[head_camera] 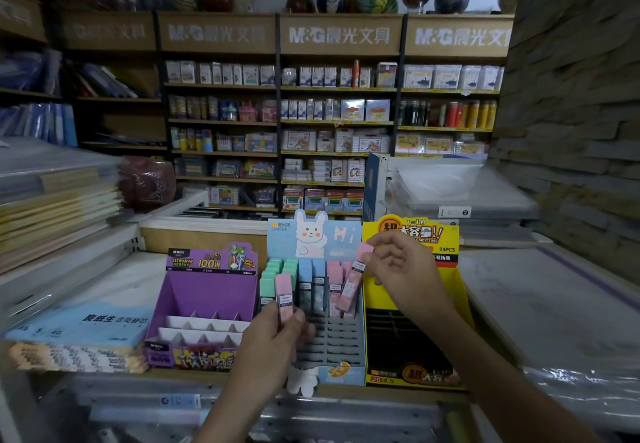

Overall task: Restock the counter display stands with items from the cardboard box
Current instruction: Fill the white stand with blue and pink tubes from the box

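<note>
Three display stands sit side by side on the counter: a purple one (pixel 204 290) with bare slots, a light blue rabbit one (pixel 346 238) holding green, blue and pink cases in its back rows, and a yellow one (pixel 415 290). My left hand (pixel 277 338) grips a pink case (pixel 284 299) upright in front of the blue stand's left side. My right hand (pixel 398 269) pinches the top of another pink case (pixel 353 281), tilted over the stand's right back slots. No cardboard box is in view.
A blue paper pack (pixel 83 325) lies left of the purple stand. Stacked notebooks (pixel 55 200) rise at the far left. Plastic-wrapped goods (pixel 467 193) lie behind and to the right. Stocked shelves (pixel 332 124) fill the back wall.
</note>
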Demonstrator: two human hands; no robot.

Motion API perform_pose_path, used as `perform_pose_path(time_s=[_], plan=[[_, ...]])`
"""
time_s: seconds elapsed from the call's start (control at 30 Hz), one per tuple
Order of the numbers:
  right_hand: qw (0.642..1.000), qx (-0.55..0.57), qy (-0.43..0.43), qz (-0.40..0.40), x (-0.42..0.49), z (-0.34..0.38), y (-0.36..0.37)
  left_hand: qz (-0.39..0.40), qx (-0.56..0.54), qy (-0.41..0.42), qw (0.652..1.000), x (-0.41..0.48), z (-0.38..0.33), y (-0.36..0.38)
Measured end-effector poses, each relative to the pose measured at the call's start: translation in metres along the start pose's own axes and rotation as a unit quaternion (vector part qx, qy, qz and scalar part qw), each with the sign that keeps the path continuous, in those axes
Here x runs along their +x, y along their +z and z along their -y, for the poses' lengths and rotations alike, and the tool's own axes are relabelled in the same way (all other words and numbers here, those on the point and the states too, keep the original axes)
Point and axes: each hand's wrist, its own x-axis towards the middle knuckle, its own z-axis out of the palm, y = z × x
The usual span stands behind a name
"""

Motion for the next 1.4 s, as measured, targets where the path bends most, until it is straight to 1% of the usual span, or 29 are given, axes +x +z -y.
perform_pose_path(time_s=[0.27,0.5,0.67,0.97,1.2,1.3,1.4], plan=[[0.998,-0.041,-0.023,0.045,-0.011,-0.015,-0.001,-0.014,0.022,0.008,1.0,0.0,-0.001,0.001],[0.99,-0.091,-0.058,0.086,-0.006,-0.012,-0.002,-0.007,0.021,0.008,1.0,0.0,-0.001,0.001],[0.986,-0.119,-0.073,0.094,-0.004,-0.012,0.002,-0.014,0.027,0.006,1.0,0.0,-0.004,0.001],[0.983,-0.123,-0.098,0.095,-0.007,-0.016,0.004,-0.014,0.021,0.007,1.0,0.0,-0.003,0.002],[0.962,-0.208,-0.136,0.116,-0.011,-0.021,0.004,-0.014,0.015,0.01,1.0,0.001,-0.002,0.003],[0.948,-0.248,-0.167,0.107,-0.012,-0.019,0.005,-0.013,0.02,0.016,1.0,-0.001,-0.003,0.003],[0.943,-0.266,-0.171,0.101,-0.012,-0.014,0.003,-0.006,0.025,0.021,0.999,0.0,-0.002,0.003]])
